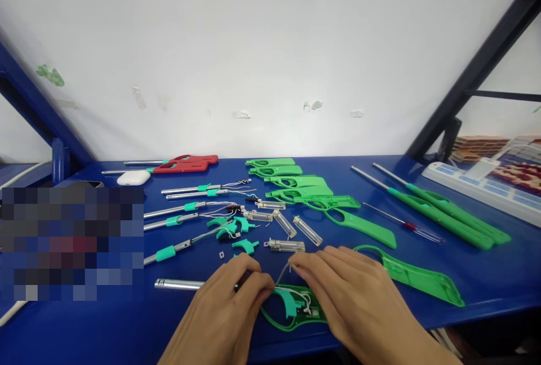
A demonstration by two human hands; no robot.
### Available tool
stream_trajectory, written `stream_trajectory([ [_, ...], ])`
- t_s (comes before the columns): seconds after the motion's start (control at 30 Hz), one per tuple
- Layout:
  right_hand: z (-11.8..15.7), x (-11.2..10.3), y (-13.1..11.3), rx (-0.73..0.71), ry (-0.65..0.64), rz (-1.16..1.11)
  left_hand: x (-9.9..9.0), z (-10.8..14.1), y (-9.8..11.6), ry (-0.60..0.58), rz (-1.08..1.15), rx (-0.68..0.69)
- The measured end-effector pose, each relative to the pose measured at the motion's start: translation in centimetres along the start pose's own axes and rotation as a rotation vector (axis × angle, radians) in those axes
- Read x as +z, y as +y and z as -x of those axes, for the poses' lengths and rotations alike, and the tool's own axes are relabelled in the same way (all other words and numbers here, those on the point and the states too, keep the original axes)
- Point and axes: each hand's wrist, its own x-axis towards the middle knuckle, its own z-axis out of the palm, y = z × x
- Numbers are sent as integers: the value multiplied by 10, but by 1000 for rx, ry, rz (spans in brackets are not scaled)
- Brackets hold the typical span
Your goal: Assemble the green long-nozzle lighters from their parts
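My left hand (224, 311) is closed around the near end of a metal lighter tube (177, 284), thumb and forefinger pressed together. Beneath my hands lies an open green lighter half-shell (281, 326) with a teal trigger (288, 302) and white wires (306, 300) inside. A thin grey wire (282, 272) rises from it, and its upper end is pinched by my right hand (359, 297). That hand also covers the shell's right end. Just beyond are clear fuel tanks (287, 245), loose teal triggers (245, 248) and another green half-shell (422, 277).
Metal tubes with wires (173, 249) lie left, near a white earbud case (133, 177). Red lighters (181, 167) and green shells (300, 187) line the back. On the right are a screwdriver (409, 226), green lighters (439, 213) and a power strip (486, 190).
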Motion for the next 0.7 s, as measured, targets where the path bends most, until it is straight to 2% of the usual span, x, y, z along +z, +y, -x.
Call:
stream_trajectory([
  [0.13, -4, 2, -8, 12, -22, -75, -1, 5, 0, 11, -50, 46],
  [0.3, -5, 7, -16, 74, -1, -292, -2, 8, 2, 59, -92, 112],
  [0.53, -2, 12, -16, 153, 54, -436, -5, 2, 5, 7, -32, 23],
  [0.7, -3, 10, -15, 157, 79, -450, -4, 2, 5, 38, -24, -23],
])
